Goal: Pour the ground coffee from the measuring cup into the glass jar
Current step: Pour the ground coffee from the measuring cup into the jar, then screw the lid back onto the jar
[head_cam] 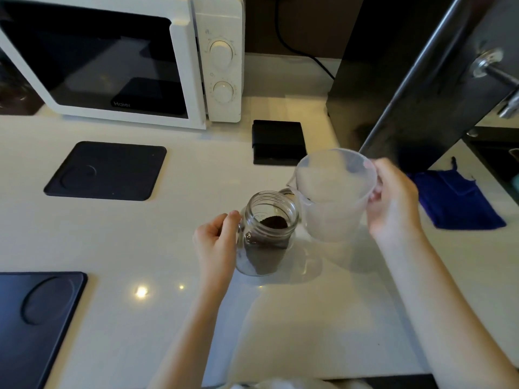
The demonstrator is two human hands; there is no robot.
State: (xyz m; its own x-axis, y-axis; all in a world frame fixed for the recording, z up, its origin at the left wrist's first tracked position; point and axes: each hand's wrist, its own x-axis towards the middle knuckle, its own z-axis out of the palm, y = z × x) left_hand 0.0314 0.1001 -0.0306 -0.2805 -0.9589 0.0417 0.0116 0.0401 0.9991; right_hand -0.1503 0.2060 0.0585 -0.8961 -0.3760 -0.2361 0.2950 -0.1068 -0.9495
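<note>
A clear glass jar (pixel 266 234) stands upright on the white counter, with dark ground coffee (pixel 273 222) inside it. My left hand (pixel 217 238) holds the jar by its left side. A translucent plastic measuring cup (pixel 334 195) hangs just right of the jar, roughly upright, spout toward the jar's rim. Its inside looks almost bare, with only a dusty film. My right hand (pixel 393 203) grips the cup's handle on the right.
A white microwave (pixel 126 60) stands at the back left. Two dark mats lie at the left (pixel 106 171) and front left (pixel 36 318). A black box (pixel 278 141) sits behind the cup, a blue cloth (pixel 455 200) to the right, a dark panel (pixel 407 80) at the back right.
</note>
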